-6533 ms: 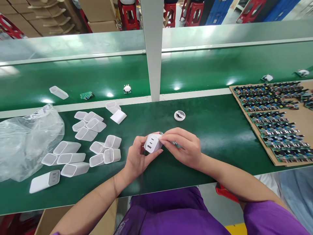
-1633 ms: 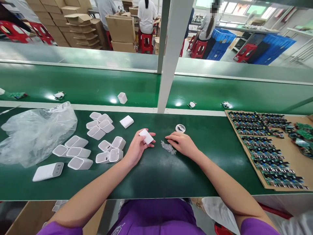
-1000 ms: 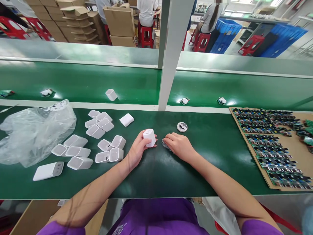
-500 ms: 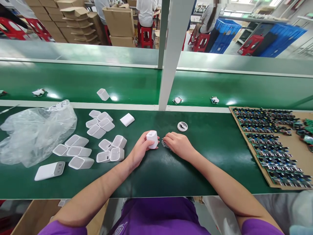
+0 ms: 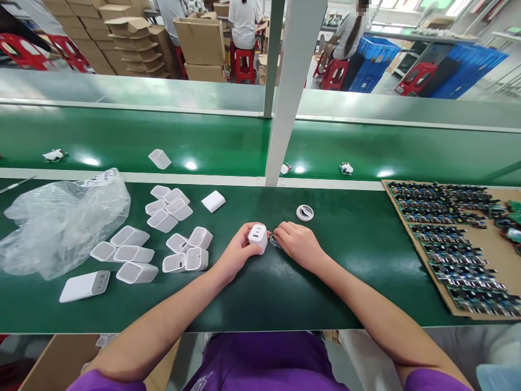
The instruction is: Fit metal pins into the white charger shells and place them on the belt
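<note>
while left hand (image 5: 238,254) grips smooth boxy housing (image 5: 258,239) | right hand (image 5: 300,245) at glassy bits (image 5: 274,242) | right grip unclear

Electronics assembly workshop: green conveyor belt (image 5: 220,141), circuit boards (image 5: 464,255), stacked cartons (image 5: 134,46).

One camera, worn on the person's head, faces forward and steeply down onto the bench (image 5: 264,298). It sits close above: the purple shirt (image 5: 264,361) fills the lower edge, with the left hand (image 5: 240,250) and right hand (image 5: 297,244) near the middle. Its wide view reaches past the white post (image 5: 287,81) into the room behind.
</note>
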A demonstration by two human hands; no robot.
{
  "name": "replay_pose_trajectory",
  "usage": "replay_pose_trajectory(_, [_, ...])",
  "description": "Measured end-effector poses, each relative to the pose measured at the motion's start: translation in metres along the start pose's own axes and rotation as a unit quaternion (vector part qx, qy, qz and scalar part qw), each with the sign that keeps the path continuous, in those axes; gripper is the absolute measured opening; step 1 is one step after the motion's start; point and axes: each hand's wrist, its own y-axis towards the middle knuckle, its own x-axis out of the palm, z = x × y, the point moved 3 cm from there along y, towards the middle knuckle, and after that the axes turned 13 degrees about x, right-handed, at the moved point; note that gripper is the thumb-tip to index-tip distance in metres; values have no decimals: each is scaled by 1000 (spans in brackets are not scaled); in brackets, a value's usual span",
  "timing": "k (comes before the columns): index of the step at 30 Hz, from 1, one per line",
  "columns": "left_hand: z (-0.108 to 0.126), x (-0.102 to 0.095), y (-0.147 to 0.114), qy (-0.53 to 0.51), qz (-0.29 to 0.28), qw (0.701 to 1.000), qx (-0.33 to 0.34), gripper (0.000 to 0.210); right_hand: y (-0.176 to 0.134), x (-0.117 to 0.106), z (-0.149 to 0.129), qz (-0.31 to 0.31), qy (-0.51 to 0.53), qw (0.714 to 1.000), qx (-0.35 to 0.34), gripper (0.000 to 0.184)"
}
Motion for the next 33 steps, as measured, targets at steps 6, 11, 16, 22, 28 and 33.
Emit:
replay_pose_trajectory(6, [7, 1, -2, 43, -58, 997, 42, 43, 1, -12, 6, -7, 229, 972, 53, 16])
replay_pose_trajectory(11, [8, 6, -7, 0, -100, 994, 53, 41, -3, -25, 2, 120, 293, 948, 43, 10])
replay_pose_trajectory(16, [7, 8, -10, -15, -116, 992, 40, 39, -6, -27, -1, 197, 192, 961, 1, 11])
replay_pose_trajectory(22, [5, 5, -11, -26, -124, 991, 41, 39, -7, -28, 1, 196, 194, 961, 2, 11])
replay_pose_trajectory(28, [6, 7, -12, -15, -148, 987, 67, 40, -10, -40, -2, 182, 309, 933, 27, 9])
replay_pose_trajectory(33, [7, 5, -14, 77, -144, 976, 144, 44, -10, -47, -7, 66, 482, 868, 103, 10])
